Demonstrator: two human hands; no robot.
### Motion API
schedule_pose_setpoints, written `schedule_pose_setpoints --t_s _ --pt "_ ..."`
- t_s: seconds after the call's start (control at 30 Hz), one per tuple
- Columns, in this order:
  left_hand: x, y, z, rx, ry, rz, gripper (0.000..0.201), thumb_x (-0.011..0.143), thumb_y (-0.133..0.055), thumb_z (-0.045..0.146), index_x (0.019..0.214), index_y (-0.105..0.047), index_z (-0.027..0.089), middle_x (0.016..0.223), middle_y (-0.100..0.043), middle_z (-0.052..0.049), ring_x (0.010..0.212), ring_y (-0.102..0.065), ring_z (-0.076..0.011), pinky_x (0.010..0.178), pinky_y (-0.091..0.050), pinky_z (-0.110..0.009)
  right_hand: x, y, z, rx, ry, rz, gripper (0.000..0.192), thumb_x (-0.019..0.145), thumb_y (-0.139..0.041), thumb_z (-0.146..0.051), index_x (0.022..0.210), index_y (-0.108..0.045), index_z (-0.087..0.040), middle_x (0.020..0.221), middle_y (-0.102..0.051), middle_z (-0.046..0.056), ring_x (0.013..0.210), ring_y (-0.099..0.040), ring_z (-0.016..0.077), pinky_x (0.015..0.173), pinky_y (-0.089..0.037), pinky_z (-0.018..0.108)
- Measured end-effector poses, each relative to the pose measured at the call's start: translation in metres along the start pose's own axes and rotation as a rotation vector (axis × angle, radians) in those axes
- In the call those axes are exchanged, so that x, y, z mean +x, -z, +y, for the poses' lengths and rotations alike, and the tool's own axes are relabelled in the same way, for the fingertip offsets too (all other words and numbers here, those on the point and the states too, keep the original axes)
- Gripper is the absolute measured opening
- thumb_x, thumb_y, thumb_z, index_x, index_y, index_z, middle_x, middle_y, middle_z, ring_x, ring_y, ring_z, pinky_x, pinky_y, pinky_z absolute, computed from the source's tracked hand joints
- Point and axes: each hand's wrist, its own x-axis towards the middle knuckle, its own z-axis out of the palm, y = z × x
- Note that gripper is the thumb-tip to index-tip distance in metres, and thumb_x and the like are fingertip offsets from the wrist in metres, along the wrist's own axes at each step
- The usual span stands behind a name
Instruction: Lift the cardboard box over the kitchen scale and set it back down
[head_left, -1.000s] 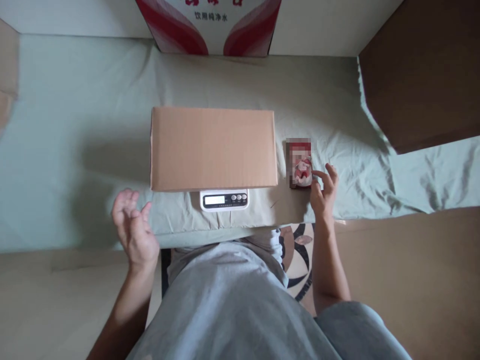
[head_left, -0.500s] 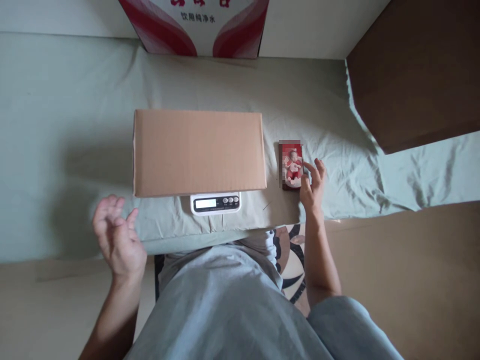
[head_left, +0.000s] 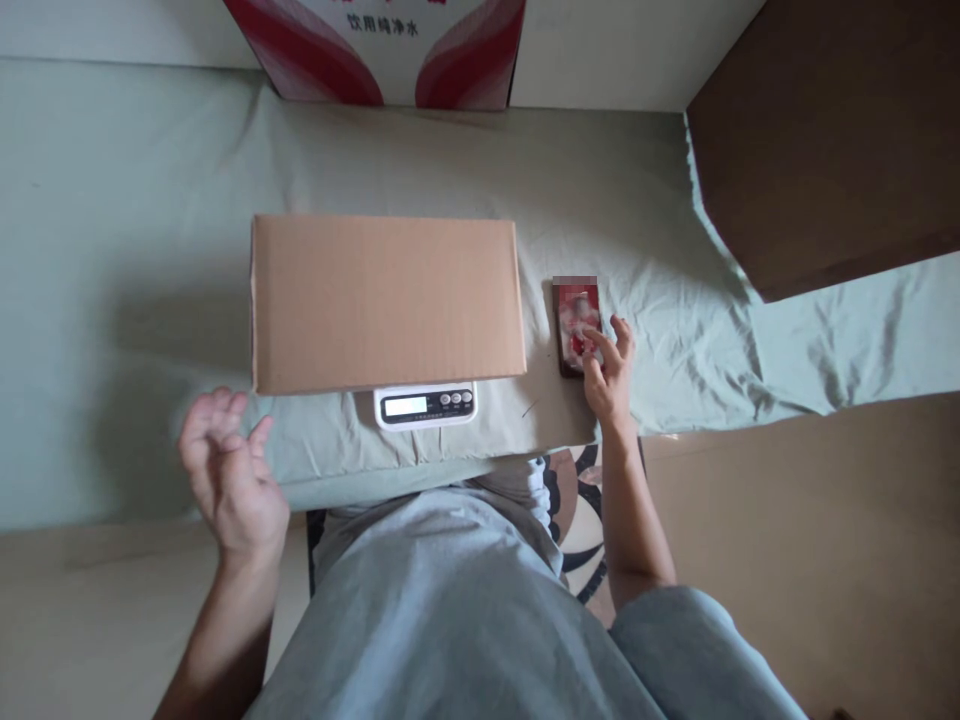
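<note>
Cardboard box [head_left: 386,303], matte, rectangular, sits on white scale [head_left: 425,404] over wrinkled green sheet [head_left: 135,200]. Right hand [head_left: 609,372] spread, fingertips touching glossy phone [head_left: 576,325] just right of box. Left hand [head_left: 229,475] open, holding nothing.

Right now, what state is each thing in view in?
cardboard box: closed, resting on the scale
scale: display lit, reading too small to tell
phone: flat on the sheet, screen lit
right hand: open, fingertips on the phone
left hand: open, raised, holding nothing
sheet: spread out, wrinkled at the right
</note>
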Motion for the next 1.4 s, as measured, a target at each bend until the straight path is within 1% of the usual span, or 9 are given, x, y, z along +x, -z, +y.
schedule_pose_setpoints --t_s 0.13,0.3,0.4,0.57,0.77,0.93,1.03,1.23,1.4 --pt "-0.001 0.0 0.0 0.005 0.017 -0.004 0.049 0.081 -0.055 0.038 0.13 -0.053 0.036 0.144 -0.053 -0.003 0.134 -0.048 -0.0275 0.107 -0.043 -0.053 -0.005 0.004 0.0 -0.005 0.012 0.012 0.036 0.082 -0.046 -0.024 0.112 -0.065 -0.028 0.147 -0.039 0.002 0.145 -0.028 0.0252 0.121 -0.024 0.056" --pt "0.0 -0.002 0.001 -0.024 -0.001 -0.012 0.047 0.081 -0.057 0.037 0.128 -0.056 0.037 0.141 -0.055 -0.003 0.133 -0.049 -0.0278 0.106 -0.042 -0.054 -0.017 0.012 0.0 -0.002 0.056 0.073 0.031 0.078 -0.046 -0.018 0.094 -0.071 -0.023 0.141 -0.047 0.005 0.142 -0.034 0.0282 0.117 -0.028 0.058" --pt "0.0 -0.003 0.001 -0.024 -0.002 -0.023 0.046 0.08 -0.058 0.036 0.126 -0.057 0.04 0.14 -0.056 -0.001 0.133 -0.049 -0.0271 0.105 -0.044 -0.052 -0.016 0.009 -0.001 -0.002 0.052 0.049 0.035 0.077 -0.045 -0.016 0.102 -0.069 -0.024 0.144 -0.044 0.004 0.143 -0.032 0.0271 0.119 -0.027 0.057" --pt "0.0 -0.004 0.002 -0.034 -0.009 -0.009 0.047 0.079 -0.06 0.036 0.126 -0.058 0.038 0.139 -0.056 -0.003 0.133 -0.05 -0.0288 0.105 -0.043 -0.055 -0.004 -0.001 -0.004 -0.003 0.07 -0.048 0.038 0.08 -0.051 -0.024 0.114 -0.065 -0.033 0.152 -0.032 -0.004 0.15 -0.018 0.0272 0.123 -0.02 0.054" --pt "0.002 -0.001 -0.004 -0.065 -0.018 -0.011 0.048 0.078 -0.062 0.039 0.126 -0.059 0.035 0.138 -0.056 -0.005 0.132 -0.049 -0.0302 0.105 -0.041 -0.058 0.0 0.001 0.006 -0.043 -0.006 0.029 0.042 0.082 -0.042 -0.019 0.117 -0.061 -0.033 0.149 -0.034 -0.002 0.149 -0.017 0.0294 0.121 -0.018 0.061" --pt "0.005 -0.001 -0.008 -0.078 -0.035 -0.017 0.051 0.075 -0.066 0.044 0.125 -0.06 0.036 0.135 -0.055 -0.006 0.13 -0.049 -0.0316 0.104 -0.04 -0.062 -0.002 0.002 0.005 -0.04 0.075 -0.028 0.041 0.081 -0.047 -0.024 0.119 -0.061 -0.033 0.154 -0.031 -0.003 0.151 -0.015 0.0298 0.122 -0.018 0.057" --pt "0.004 -0.002 -0.006 -0.079 -0.025 -0.019 0.049 0.075 -0.065 0.044 0.124 -0.061 0.038 0.135 -0.055 -0.006 0.13 -0.049 -0.0318 0.104 -0.038 -0.064 -0.003 -0.001 0.003 -0.033 0.12 -0.05 0.04 0.08 -0.049 -0.023 0.116 -0.064 -0.03 0.156 -0.03 -0.002 0.151 -0.013 0.0318 0.122 -0.017 0.058" --pt "0.003 -0.001 -0.004 -0.081 -0.013 -0.015 0.049 0.073 -0.066 0.044 0.122 -0.062 0.04 0.135 -0.057 -0.004 0.132 -0.048 -0.0337 0.106 -0.034 -0.067 -0.007 0.002 0.002 -0.007 0.141 -0.023 0.041 0.077 -0.047 -0.018 0.111 -0.066 -0.029 0.153 -0.035 -0.003 0.15 -0.019 0.0291 0.121 -0.022 0.059" --pt "0.004 -0.001 -0.004 -0.092 -0.003 -0.015 0.048 0.074 -0.065 0.042 0.121 -0.062 0.042 0.135 -0.057 -0.003 0.133 -0.047 -0.0344 0.106 -0.033 -0.067 -0.01 0.014 -0.001 0.056 0.095 0.168 0.034 0.083 -0.043 -0.022 0.108 -0.065 -0.03 0.143 -0.047 -0.001 0.142 -0.036 0.0241 0.12 -0.029 0.052"
